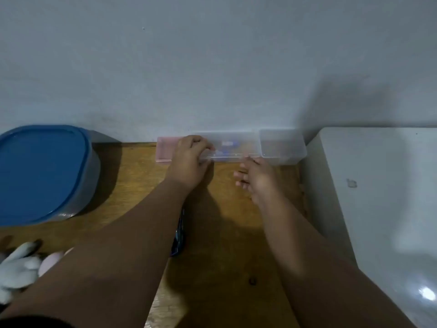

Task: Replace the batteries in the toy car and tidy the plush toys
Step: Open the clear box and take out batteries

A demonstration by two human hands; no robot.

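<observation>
At the far edge of the wooden table (227, 233), against the wall, lies a long clear plastic box (233, 146) with small blue and white items blurred inside it. The left hand (189, 159) sits on the box's left end, its fingers (203, 144) curled over the top and grasping it. The right hand (256, 177) hovers just near the box's near edge, fingers spread and released, holding nothing; it is blurred, so I cannot tell whether a fingertip touches the box. A pink flat case (165, 150) lies just left of the box, and a clear open tub (282, 146) stands at its right end. A large container with a blue lid (40, 171) occupies the far left. Plush toys (21, 268), white and pale pink, lie at the near left edge. A dark object (178, 235), partly hidden under the left forearm, may be the toy car. A white cabinet (383, 197) stands to the right.
</observation>
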